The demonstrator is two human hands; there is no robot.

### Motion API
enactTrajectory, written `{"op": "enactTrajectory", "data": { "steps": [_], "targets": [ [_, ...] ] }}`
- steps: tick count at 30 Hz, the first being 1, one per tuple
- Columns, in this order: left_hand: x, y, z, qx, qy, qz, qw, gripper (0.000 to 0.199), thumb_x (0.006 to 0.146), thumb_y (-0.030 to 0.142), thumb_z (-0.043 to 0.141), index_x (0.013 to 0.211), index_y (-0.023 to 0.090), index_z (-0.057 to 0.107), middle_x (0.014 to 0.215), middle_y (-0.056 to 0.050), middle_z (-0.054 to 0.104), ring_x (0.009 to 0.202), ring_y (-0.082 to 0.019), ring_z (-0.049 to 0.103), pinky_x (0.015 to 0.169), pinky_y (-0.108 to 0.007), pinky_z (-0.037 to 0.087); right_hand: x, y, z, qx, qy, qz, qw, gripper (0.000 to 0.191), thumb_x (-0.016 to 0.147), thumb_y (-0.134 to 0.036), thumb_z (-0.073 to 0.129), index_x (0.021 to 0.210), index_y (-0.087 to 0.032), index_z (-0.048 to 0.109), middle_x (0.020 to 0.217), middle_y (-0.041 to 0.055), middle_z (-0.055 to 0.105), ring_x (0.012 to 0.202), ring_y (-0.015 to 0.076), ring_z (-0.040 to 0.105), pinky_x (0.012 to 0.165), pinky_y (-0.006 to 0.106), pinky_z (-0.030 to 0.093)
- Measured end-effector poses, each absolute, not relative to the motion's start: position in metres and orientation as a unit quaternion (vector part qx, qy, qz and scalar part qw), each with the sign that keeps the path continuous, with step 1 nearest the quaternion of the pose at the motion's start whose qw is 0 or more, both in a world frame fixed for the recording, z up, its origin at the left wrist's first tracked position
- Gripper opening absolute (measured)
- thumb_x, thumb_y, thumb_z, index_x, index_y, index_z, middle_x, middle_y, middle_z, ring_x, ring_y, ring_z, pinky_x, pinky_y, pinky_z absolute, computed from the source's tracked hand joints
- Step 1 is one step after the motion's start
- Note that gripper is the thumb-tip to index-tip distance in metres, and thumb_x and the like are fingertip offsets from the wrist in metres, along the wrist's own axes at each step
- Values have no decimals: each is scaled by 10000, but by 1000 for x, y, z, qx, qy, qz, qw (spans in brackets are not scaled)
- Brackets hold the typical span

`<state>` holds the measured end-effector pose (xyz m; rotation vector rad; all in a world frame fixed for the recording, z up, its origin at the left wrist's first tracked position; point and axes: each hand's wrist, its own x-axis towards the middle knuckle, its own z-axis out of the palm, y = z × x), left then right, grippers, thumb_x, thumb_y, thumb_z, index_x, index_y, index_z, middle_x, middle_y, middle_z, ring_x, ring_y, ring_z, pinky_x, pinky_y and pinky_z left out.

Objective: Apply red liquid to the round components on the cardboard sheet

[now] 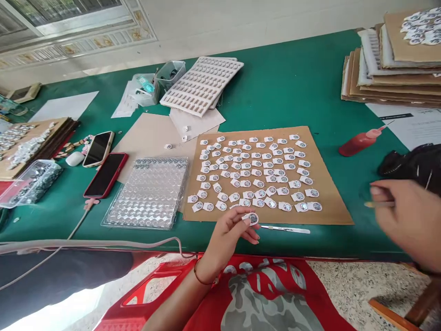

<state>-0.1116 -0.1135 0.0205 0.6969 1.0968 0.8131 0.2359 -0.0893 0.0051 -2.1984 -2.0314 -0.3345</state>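
The left hand [231,230] is gripping a white tagged disc [253,219]; the right hand [401,216] is grasping a slim, blurred stick [379,204].

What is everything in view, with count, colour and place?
Table: one, green, across view
Cardboard sheet: one, brown, centre
Round pieces: dozens, white and dark, mostly on sheet
Clear trays: stacked, count unclear, left of sheet
Phones: two, dark screens, left
Bins: three, clear, rear and left
Moulded trays: at least two, white, rear
Cardboard stacks: two, brown, far sides
Bottle: one, red, right
Pen: one, white, near edge
Cable: pale, left
Left hand: one, bare, holding round piece
Right hand: one, bare, right, holding thin stick
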Motion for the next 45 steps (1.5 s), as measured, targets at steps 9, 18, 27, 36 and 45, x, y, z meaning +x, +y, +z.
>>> {"op": "enactTrajectory", "data": {
  "steps": [9,18,27,36,45],
  "targets": [
    [-118,-116,34,337,479,379,717,211,835,301,578,1009,188,617,754,-25,665,644,-125,626,632,-245,537,228,-84,-12,-773,-608,-148,104,397,703,-484,587,977,-203,528,1011,194,587,932,372,540,656,450,397],
    [-113,-112,35,420,489,347,681,235,917,302,445,1089,237,592,829,-6,653,709,-118,631,708,-227,510,67,-103,42,-469,-801,194,318,332,843,-244,548,1163,-201,472,1148,50,522,1114,162,468,948,300,417],
    [-110,-112,27,489,552,310,600,406,898,312,481,1296,285,405,1044,-35,648,908,-166,621,825,-254,479,62,-92,34,-446,-840,199,239,143,885,-277,490,1003,-229,554,1158,12,526,1080,190,451,921,383,401],
    [-105,-88,28,252,506,343,750,307,785,393,611,1009,189,562,763,-39,649,589,-157,582,534,-262,499,142,-42,17,-595,-778,71,187,169,863,-282,523,1003,-220,592,1165,46,505,1084,201,453,915,370,401],
    [-106,-72,26,69,443,339,827,202,768,286,651,697,172,500,573,36,525,473,-85,507,439,-176,448,154,1,4,-590,-798,68,101,134,836,-279,557,936,-225,627,954,54,520,902,193,472,765,327,414]
  ]
}}
